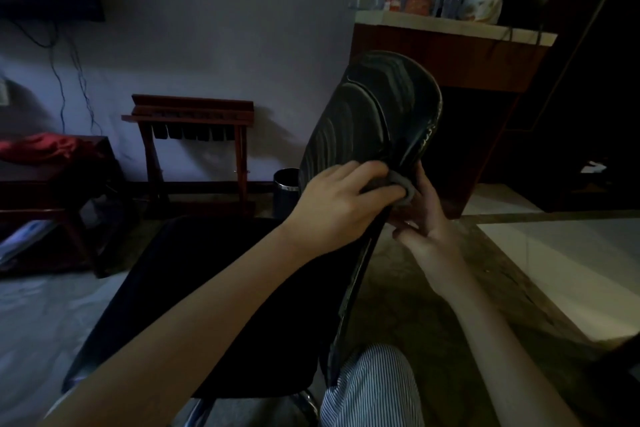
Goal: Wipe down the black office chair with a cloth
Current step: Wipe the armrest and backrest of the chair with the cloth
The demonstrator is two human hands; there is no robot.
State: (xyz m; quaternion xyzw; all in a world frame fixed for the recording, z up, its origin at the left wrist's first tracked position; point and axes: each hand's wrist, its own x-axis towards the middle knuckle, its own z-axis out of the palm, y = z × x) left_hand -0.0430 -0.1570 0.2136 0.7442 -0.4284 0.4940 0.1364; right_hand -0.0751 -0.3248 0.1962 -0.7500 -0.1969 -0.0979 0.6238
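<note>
Two hands met at the edge of the chair back (367, 121), a little to the 2 o'clock side of the picture's centre. The left hand (341, 204) reached across the front face with its fingers curled tight around a small grey cloth (398, 185), pressing the wad against the rim. The right hand (424, 215) sat behind the same rim, fingers spread and loosely hooked on the back, bracing rather than clamping; how firmly it held could not be told in the dim light. The seat (214, 298) stretched toward 7 o'clock, under the left forearm, and a striped knee (374, 388) stood at 5 o'clock, close to the back's lower edge.

The main risk looked like the chair shifting. A hard push from the cloth side with only a loose brace behind could tip or swivel the back away, and the stroke would skid off the glossy rim. The cloth was bunched small, so it could slip out between the two hands, or the fingertips might rub the surface bare and leave smears. Fingers at 3 o'clock of the rim could also get nipped if the back flexed. The room was dark, so missed patches on black ribbing were likely to go unnoticed.
</note>
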